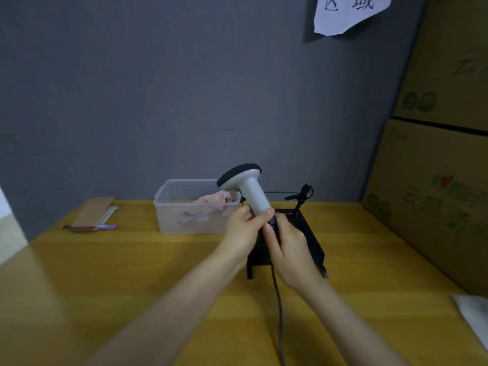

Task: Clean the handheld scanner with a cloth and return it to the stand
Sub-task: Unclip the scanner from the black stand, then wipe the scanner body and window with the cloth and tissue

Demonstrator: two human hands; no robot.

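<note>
A white handheld scanner with a black head points up and left above the yellow table. My left hand grips the lower part of its white handle. My right hand holds the black base of the handle, where the dark cable leaves and runs toward me. Behind my hands sits the black stand, with its thin holder arm rising at the back. A pinkish cloth lies crumpled inside a clear plastic box left of the scanner.
Stacked cardboard boxes line the right side of the table. Flat brown and purple items lie at the far left. A white bag lies at the right edge. A grey wall stands behind with a paper sign.
</note>
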